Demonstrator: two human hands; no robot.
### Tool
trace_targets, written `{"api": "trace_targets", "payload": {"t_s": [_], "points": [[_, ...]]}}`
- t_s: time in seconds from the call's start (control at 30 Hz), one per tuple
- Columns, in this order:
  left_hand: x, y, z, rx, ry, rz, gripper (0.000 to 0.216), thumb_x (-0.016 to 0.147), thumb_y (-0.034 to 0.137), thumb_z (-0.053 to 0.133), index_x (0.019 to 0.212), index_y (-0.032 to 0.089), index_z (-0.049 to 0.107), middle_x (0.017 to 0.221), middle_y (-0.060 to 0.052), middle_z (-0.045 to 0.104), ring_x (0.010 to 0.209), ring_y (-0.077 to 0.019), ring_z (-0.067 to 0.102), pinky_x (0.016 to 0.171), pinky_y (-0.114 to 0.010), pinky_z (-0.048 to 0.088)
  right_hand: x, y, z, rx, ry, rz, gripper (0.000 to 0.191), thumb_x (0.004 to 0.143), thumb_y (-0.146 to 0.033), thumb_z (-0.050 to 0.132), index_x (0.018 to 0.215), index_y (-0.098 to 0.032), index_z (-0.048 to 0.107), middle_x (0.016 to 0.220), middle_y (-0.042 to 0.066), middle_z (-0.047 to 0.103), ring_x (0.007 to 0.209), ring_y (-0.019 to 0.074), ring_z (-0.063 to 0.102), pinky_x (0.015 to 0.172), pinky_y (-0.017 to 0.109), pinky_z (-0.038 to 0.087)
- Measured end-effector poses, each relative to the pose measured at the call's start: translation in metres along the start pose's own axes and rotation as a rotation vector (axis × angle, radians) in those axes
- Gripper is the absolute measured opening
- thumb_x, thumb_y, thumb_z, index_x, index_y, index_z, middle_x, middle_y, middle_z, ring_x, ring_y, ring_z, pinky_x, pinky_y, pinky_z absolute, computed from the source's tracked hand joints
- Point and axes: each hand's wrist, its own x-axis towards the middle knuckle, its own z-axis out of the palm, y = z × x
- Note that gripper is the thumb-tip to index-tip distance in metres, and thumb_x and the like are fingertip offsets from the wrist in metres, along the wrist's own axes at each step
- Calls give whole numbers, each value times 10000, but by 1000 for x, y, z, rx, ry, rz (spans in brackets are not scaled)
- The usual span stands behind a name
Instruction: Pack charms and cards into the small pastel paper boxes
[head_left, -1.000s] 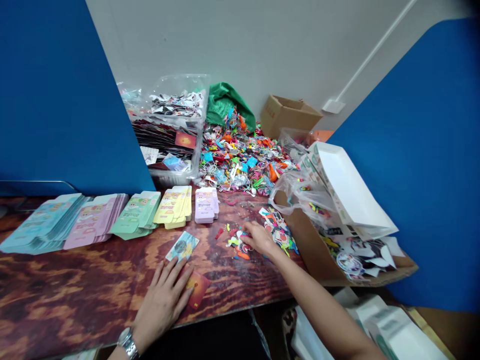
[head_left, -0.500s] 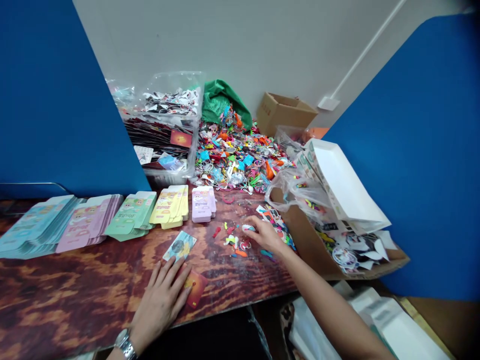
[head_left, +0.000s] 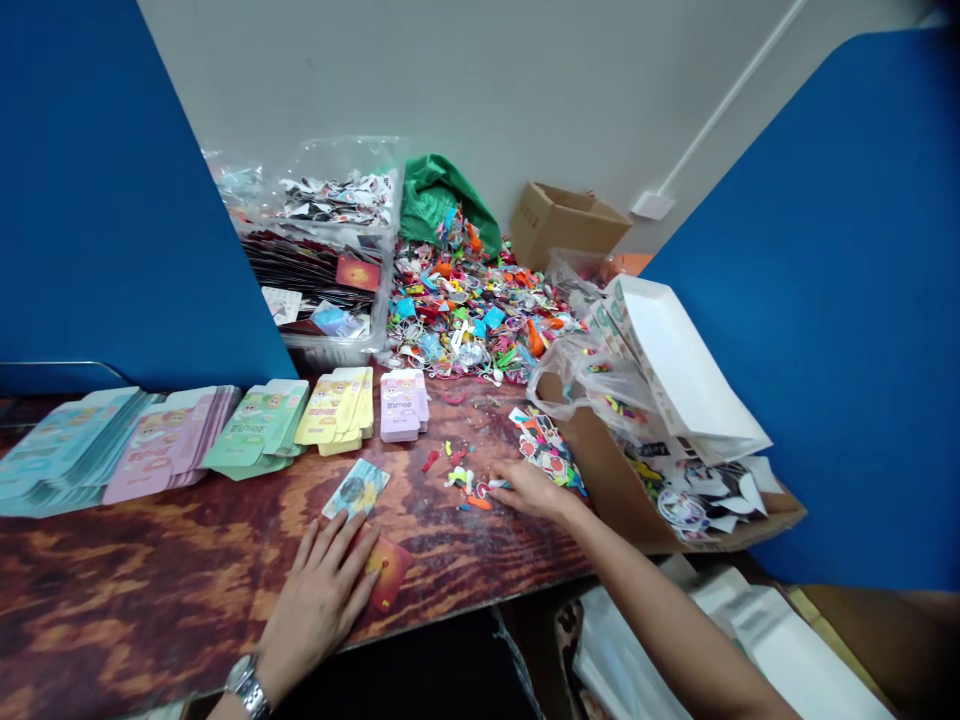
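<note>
A wood-grain table top (head_left: 150, 570) stands between blue partition panels (head_left: 112, 200) against a white wall (head_left: 450, 80).

Left hand (head_left: 315, 610): laid flat, palm down, fingers spread, nothing grasped; a wristwatch (head_left: 246, 686) is worn at the wrist. A red card (head_left: 388, 572) is partly covered at the hand's thumb side, and a photo card (head_left: 356, 490) is lying tilted just beyond the fingertips.

Right hand (head_left: 529, 490): held low over the table top, fingers loosely curled. A small pale piece (head_left: 499, 484) is seen at the fingertips; whether it is pinched cannot be told. Small coloured plastic bits (head_left: 457, 480) are scattered just left of this hand, and loose stickers (head_left: 544, 445) are piled just beyond it.

Beyond the left hand, flat printed cartons are stacked in rows: blue (head_left: 71, 450), pink (head_left: 169, 445), green (head_left: 259, 430), yellow (head_left: 334, 410) and lilac (head_left: 400, 405). A clear plastic bin (head_left: 322, 340) and a mixed coloured heap (head_left: 472, 310) are placed farther off, past both hands. An open cardboard carton (head_left: 607, 470) filled with printed sheets is set right of the right hand.
</note>
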Motion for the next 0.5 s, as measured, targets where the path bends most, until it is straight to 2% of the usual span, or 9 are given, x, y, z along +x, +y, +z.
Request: {"api": "trace_targets", "payload": {"t_s": [0.13,0.23,0.3,0.4,0.5], "points": [[-1,0,1,-6,-7,-2,459,900,385,524,1339,249,518,1400,-71,534,1315,-280,435,1129,-461,265,-15,11,-20,-16,9,31,147,893,-325,558,873,-203,638,860,12,671,787,160,602,709,230,408],[-2,-1,2,-17,-10,-4,480,897,391,529,1354,244,501,1405,-70,530,1323,-287,423,1130,-465,263,-33,29,-42,-75,103,180,173,900,-337,544,905,-199,649,852,39,654,791,185,598,705,258,414],[-1,-1,2,-14,-12,-6,484,898,392,527,1357,242,498,1405,-71,529,1324,-288,420,1129,-466,263,-40,34,-51,-136,197,296,200,870,-300,584,1038,-208,641,978,89,641,904,233,587,732,291,415],[0,0,1,5,-15,4,480,900,392,521,1355,240,501,1405,-70,529,1322,-287,419,1129,-469,258,-34,20,-46,-134,294,317,285,868,-269,593,1150,-238,607,1143,126,597,1055,268,539,797,322,416],[1,0,0,26,-21,16,473,904,389,517,1355,245,502,1412,-67,522,1327,-284,414,1130,-476,252,-11,-11,-24,-25,242,187,170,901,-331,571,1032,-247,639,1026,59,652,949,198,589,807,278,415]]}}
